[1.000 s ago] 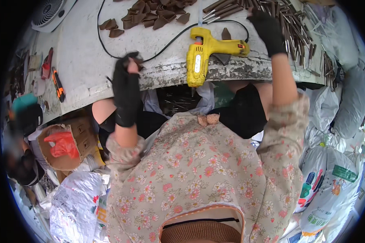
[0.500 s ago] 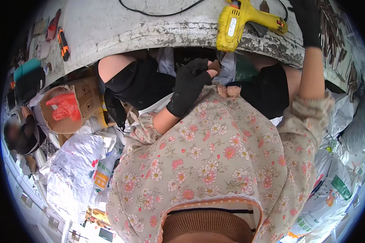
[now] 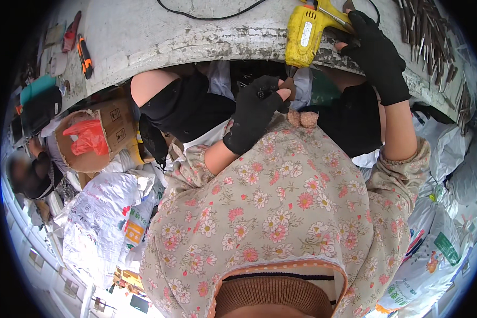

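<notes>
My left hand (image 3: 257, 111), in a black fingerless glove, pinches a small brown piece (image 3: 289, 85) between thumb and fingers, just below a glue gun's nozzle. The yellow glue gun (image 3: 302, 40) lies on the table's near edge, its nozzle pointing toward me over the edge. My right hand (image 3: 376, 61), gloved alike, is over the gun's handle with thumb and fingers curled. From its fingertips a thin silvery rod (image 3: 338, 21) appears to run across the handle. The palm side and much of the handle are hidden.
Many thin brown rods with silvery ends (image 3: 426, 45) lie at the table's right. An orange-black utility knife (image 3: 84, 57) is on the left, a black cord (image 3: 212, 18) at the back. A cardboard box (image 3: 114, 132) and white sacks (image 3: 98, 228) stand left; another person sits far left.
My right hand has come from the rods at the far right, toward me and leftward, to the glue gun's handle. My left hand has shifted slightly right with the brown piece.
</notes>
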The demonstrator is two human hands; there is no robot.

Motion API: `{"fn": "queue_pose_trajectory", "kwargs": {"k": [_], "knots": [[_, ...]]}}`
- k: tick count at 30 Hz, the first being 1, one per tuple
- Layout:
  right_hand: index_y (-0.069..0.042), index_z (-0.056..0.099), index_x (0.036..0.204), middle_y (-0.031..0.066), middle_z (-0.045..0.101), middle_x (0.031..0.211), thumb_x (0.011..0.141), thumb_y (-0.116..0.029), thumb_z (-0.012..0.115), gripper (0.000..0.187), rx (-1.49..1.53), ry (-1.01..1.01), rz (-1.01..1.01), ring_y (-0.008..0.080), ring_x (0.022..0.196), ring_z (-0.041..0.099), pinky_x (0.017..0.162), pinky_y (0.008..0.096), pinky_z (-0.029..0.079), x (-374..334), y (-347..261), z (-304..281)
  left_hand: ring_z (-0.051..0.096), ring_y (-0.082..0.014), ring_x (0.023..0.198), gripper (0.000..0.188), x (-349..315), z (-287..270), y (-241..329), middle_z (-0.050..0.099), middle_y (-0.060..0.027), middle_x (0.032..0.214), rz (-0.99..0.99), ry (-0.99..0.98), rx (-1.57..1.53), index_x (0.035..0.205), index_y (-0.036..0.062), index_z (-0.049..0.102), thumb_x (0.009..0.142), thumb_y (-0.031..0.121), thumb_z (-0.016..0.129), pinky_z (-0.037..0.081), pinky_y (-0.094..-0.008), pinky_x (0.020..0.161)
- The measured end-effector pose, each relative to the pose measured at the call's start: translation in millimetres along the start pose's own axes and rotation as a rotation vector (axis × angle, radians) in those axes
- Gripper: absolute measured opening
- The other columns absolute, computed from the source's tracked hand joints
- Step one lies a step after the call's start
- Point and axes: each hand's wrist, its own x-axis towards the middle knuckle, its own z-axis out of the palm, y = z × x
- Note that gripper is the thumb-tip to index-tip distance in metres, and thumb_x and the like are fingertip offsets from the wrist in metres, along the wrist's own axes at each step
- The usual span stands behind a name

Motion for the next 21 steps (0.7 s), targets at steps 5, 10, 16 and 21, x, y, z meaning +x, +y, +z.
{"fn": "queue_pose_trajectory", "kwargs": {"k": [5,10,16,21], "knots": [[-0.016,0.044,0.128,0.0096,0.052,0.122,0.072,-0.026,0.069,0.062,-0.071,-0.036,-0.015,0.0266,0.104,0.056,0.083,0.034,0.046,2.9,4.4,-2.9,0.057,-0.0097,0.065,0.018,0.6,-0.1,0.9,0.062,-0.0066,0.077,-0.025,0.004,0.002,0.097,-0.0022,0.056,0.082,0.008,0.059,0.046,-0.0229,0.059],[-0.017,0.044,0.128,0.0096,0.052,0.122,0.074,-0.022,0.068,0.06,0.012,-0.014,-0.027,0.0272,0.104,0.055,0.083,0.034,0.046,1.6,9.9,1.4,0.056,-0.0096,0.065,0.021,-0.7,-2.6,-2.4,0.062,-0.007,0.077,0.026,0.048,0.135,0.098,-0.0024,0.057,0.082,0.011,0.059,0.045,-0.0223,0.058],[-0.012,0.044,0.128,0.0098,0.051,0.123,0.077,-0.014,0.065,0.056,0.161,0.147,-0.051,0.0275,0.106,0.054,0.084,0.033,0.045,-9.4,-8.0,5.7,0.055,-0.0089,0.067,0.028,-5.8,-2.4,10.0,0.06,-0.0062,0.078,0.03,0.051,0.106,0.095,-0.0025,0.057,0.087,0.024,0.057,0.044,-0.0238,0.06],[-0.008,0.05,0.124,0.0114,0.062,0.105,0.084,-0.006,0.057,0.041,0.863,-0.084,0.191,0.0169,0.086,0.062,0.078,0.026,0.046,-62.4,-67.1,-12.5,0.05,-0.008,0.061,0.023,-4.5,-6.0,22.4,0.054,0.0003,0.071,-0.36,0.147,-0.75,0.079,0.0065,0.057,0.088,0.027,0.057,0.042,-0.0212,0.058]]}}
